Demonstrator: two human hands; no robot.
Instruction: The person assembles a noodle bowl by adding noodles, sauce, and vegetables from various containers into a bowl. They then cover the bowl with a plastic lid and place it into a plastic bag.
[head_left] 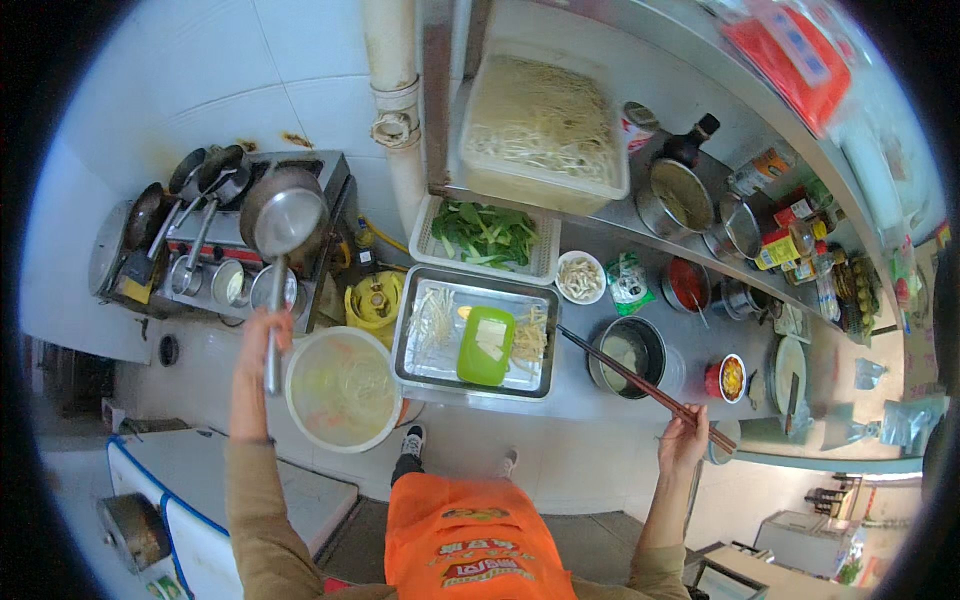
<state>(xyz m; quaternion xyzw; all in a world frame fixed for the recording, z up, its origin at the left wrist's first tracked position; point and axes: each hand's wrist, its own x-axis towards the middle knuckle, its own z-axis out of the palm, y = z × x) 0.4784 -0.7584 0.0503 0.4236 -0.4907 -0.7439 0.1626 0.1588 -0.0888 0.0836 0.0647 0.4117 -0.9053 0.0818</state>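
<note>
White tiled wall (310,60), pipe (390,50) ran down it, shelf (630,216) sat above steel counter (640,407), floor (560,440) was pale, white cabinet (200,465) stood lower left.

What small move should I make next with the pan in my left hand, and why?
I'd probably bring the pan right, toward the counter. Your left hand holds it by its handle over by the stove, while your right hand holds chopsticks with their tips near the metal tray. That should bring both tools closer together.
</note>
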